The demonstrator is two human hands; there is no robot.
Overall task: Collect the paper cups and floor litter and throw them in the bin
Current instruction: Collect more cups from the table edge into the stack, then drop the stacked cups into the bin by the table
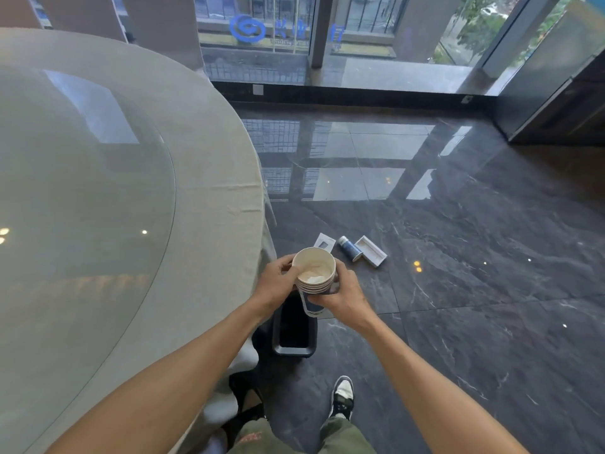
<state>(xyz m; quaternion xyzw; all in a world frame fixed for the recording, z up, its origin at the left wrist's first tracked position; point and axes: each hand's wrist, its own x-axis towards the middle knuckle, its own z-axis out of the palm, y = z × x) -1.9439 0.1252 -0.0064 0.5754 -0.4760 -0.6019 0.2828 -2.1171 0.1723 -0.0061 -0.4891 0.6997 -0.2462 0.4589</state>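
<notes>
A stack of paper cups (315,276) sits at the centre of the frame, held up in the air by both hands. Several rims are nested one inside another, and the inside of the top cup is pale and stained. The lower wall of the stack is white with a dark blue band. The left hand (277,280) presses against the left side of the stack near the rims, its fingers (288,261) curled onto the cup wall. The right hand (344,293) wraps the lower right side, with its fingers clamped around the body of the stack and the thumb lying up along the rim side.

Directly below the cups in the frame stands a dark rectangular bin (294,329) on the floor (474,290), its mouth open and its inside black. It stands just beside the hanging edge of the cloth that covers the round tabletop (98,191), which fills the left half of the frame under a glass top.

Just above and to the right of the cups, litter lies on the dark polished floor: a small white packet (324,242) partly hidden behind the cup rim, a blue tube (349,248) with a pale cap, and an open white box tray (371,251) touching the tube's right side.

At the bottom of the frame a black and white shoe (342,396) and olive trouser legs show
</notes>
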